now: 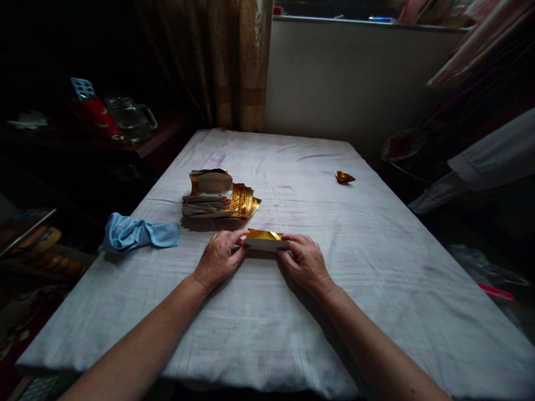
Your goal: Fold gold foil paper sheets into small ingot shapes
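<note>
A partly folded sheet of gold foil paper is held just over the white cloth, its pale back facing me and its gold side showing along the top. My left hand pinches its left end between thumb and fingers. At the other end, my right hand grips it the same way. Beyond my left hand lies a pile of gold foil papers, some with grey backs outward. One small folded gold paper piece, boat-like in shape, sits alone toward the far right of the table.
A white cloth with wrinkles covers the table. On its left edge lies a crumpled light blue cloth. A glass jug and a red container stand on a dark side table. Behind are a curtain and wall; clothes hang at right.
</note>
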Demonstrator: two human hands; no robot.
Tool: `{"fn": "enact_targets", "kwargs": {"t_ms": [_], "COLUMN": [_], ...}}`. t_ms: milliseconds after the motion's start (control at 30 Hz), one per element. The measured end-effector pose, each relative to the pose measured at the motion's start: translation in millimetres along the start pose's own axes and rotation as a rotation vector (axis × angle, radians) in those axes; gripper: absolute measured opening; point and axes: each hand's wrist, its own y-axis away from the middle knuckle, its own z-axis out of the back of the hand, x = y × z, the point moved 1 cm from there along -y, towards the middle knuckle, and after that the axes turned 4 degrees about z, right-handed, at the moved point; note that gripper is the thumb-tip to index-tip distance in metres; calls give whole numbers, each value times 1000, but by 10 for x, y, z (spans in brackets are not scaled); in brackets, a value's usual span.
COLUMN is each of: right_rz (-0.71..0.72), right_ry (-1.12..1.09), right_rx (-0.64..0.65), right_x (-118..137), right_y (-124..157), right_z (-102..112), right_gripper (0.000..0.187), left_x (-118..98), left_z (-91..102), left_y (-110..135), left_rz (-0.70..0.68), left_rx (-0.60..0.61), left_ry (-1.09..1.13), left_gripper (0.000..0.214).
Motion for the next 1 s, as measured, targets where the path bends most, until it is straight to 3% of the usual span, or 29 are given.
{"fn": "enact_targets", "kwargs": {"t_ms": [233, 400, 567, 700, 867, 1000], "right_rz": [114, 35, -34, -104, -164, -218], "right_ry": [-53, -11, 154, 150, 112, 63], "right_rx": [78, 97, 366, 512, 522, 490], "right_x": [-157, -137, 38, 43, -27, -16], "right_y": [65, -189, -583, -752, -690, -493], "right_z": [80, 122, 157, 185, 206, 272], "right_gripper": [35, 27, 30, 15, 3, 16], "left_x": [90, 29, -272, -430, -443, -492], "left_z": [111, 133, 115, 77, 56, 33], "left_y": [33, 30, 22, 23, 9, -58], "left_rz": [-100, -136, -167, -217, -240, -224], "left_rx": [183, 182, 185, 177, 175, 206], "left_ry": [137, 71, -173, -293, -314, -324], "left_gripper": [39, 26, 32, 35, 33, 31]}}
